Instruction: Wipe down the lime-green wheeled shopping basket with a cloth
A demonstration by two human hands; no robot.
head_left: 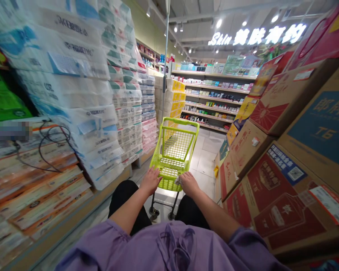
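Observation:
A yellow-green plastic shopping cart (177,141) stands straight ahead of me between my knees, with a grid-walled basket and dark legs on small wheels. My left hand (151,180) is at the near left corner of the basket, its fingers curled over the rim. At the near right corner, my right hand (189,183) is closed on a crumpled greyish-white cloth (177,180), pressed against the rim. Whether the cloth is fabric or paper I cannot tell. In the basket's visible grid I make out no goods.
Tall stacks of wrapped tissue packs (87,90) line the left, with a dark cable (49,145) hanging over boxes. Cardboard cartons (279,192) are piled close on the right. Tiled floor (205,150) runs ahead to stocked shelves (214,94). A thin pole (165,56) rises beyond the cart.

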